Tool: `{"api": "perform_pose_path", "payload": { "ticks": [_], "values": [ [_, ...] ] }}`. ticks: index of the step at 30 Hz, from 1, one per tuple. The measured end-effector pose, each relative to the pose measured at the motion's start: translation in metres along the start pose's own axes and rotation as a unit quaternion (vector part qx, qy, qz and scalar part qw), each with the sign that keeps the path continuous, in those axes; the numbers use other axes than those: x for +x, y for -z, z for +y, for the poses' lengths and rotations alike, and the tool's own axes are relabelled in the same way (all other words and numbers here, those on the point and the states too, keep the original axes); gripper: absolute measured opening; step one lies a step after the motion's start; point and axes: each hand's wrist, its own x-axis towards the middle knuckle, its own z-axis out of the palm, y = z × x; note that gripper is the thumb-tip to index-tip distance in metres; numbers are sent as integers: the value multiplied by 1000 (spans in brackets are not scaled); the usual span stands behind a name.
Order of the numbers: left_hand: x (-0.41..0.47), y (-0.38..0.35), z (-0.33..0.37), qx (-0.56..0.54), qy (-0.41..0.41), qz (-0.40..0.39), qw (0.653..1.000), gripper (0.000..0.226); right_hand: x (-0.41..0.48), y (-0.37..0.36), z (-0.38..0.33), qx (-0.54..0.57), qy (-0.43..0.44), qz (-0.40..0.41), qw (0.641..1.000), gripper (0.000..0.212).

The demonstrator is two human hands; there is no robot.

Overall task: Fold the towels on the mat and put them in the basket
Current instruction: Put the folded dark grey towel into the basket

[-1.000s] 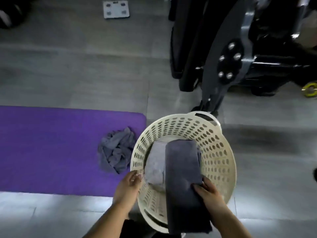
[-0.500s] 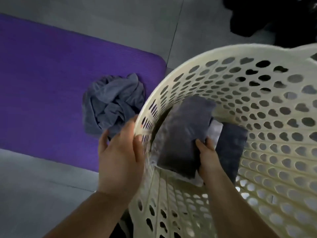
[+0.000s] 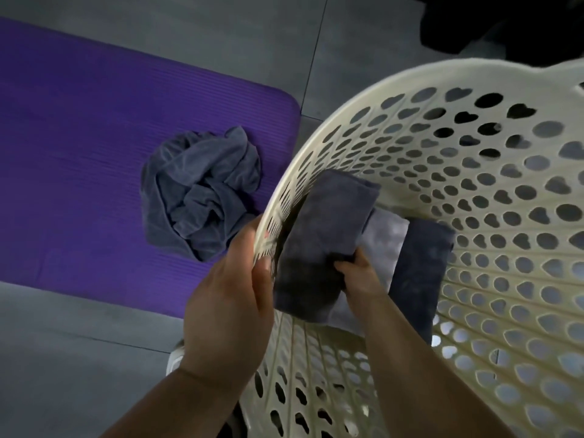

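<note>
Three folded towels lie in the basket I am watching: the right hand clamps its fingers on the dark grey towel, which overlaps a pale towel and a navy towel. The left hand has its fingers curled over the near rim. One crumpled towel sits on the mat alongside.

Dim grey tiled floor with dark bulky shapes top right.

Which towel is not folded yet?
The crumpled grey towel on the purple foam mat, beside the cream perforated plastic basket. The others lie folded inside it, the dark grey folded towel in the right hand.
</note>
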Motion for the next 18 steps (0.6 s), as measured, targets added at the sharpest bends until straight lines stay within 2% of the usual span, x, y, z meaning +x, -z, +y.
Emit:
{"api": "perform_pose_path", "payload": {
  "ticks": [3, 5, 6, 7, 8, 9, 10, 11, 13, 14, 18],
  "values": [
    [1, 0, -3, -8, -1, 5, 1000, 31, 10, -5, 3, -109, -1, 55, 992, 51],
    [1, -1, -4, -8, -6, 7, 1000, 33, 7, -8, 0, -193, 48, 170, 965, 64],
    [0, -2, -3, -14, -10, 7, 1000, 34, 1, -9, -2, -249, 126, 240, 930, 68],
    [0, -2, -2, -24, -10, 4, 1000, 35, -1, -11, -2, -322, 243, 279, 871, 67],
    [0, -3, 0, -35, -9, -1, 999, 35, -2, -13, 0, -400, 353, 278, 799, 65],
    [0, -4, 0, -40, -10, -5, 999, 35, 0, -15, 1, -483, 404, 229, 742, 64],
    [0, -5, -1, -38, -16, -6, 999, 35, 4, -16, 4, -566, 400, 174, 699, 65],
    [1, -4, -2, -31, -22, -5, 999, 35, 7, -16, 6, -630, 355, 120, 680, 69],
    [1, -3, -6, -9, -27, 5, 1000, 33, 15, -11, 8, -687, 243, 39, 684, 72],
    [2, -3, -7, 1, -28, 11, 1000, 32, 20, -7, 9, -700, 204, 24, 684, 70],
    [2, -7, -6, -13, -24, 22, 999, 32, 18, -10, -11, -727, 156, -5, 669, 68]
  ]
}}
